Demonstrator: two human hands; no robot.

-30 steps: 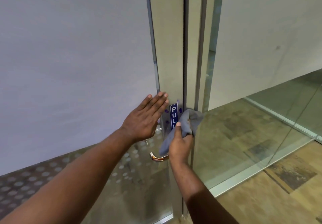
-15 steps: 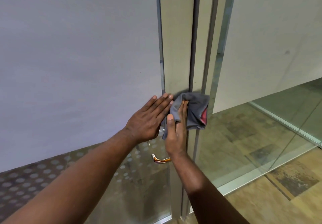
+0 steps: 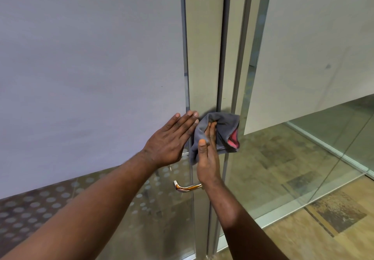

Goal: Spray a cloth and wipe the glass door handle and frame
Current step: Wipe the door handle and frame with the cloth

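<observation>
A grey cloth (image 3: 222,127) with a pink inner side is pressed against the pale vertical door frame (image 3: 204,47), over the spot where the frame meets the dark door gap. My right hand (image 3: 207,156) holds the cloth flat on the frame, fingers pointing up. My left hand (image 3: 172,138) lies flat and open on the frosted glass door (image 3: 91,67), fingertips touching the frame's edge beside the cloth. A curved metal door handle (image 3: 186,187) juts out below my hands, partly behind my right wrist.
A clear glass panel (image 3: 303,158) stands to the right of the frame, with wooden floor (image 3: 323,229) below and beyond it. The lower door glass carries a dotted frosted band (image 3: 30,209).
My right hand has slid the cloth up the frame, covering the blue PULL label seen a second ago. The cloth has spread out, showing its pink side. My left hand stays on the glass.
</observation>
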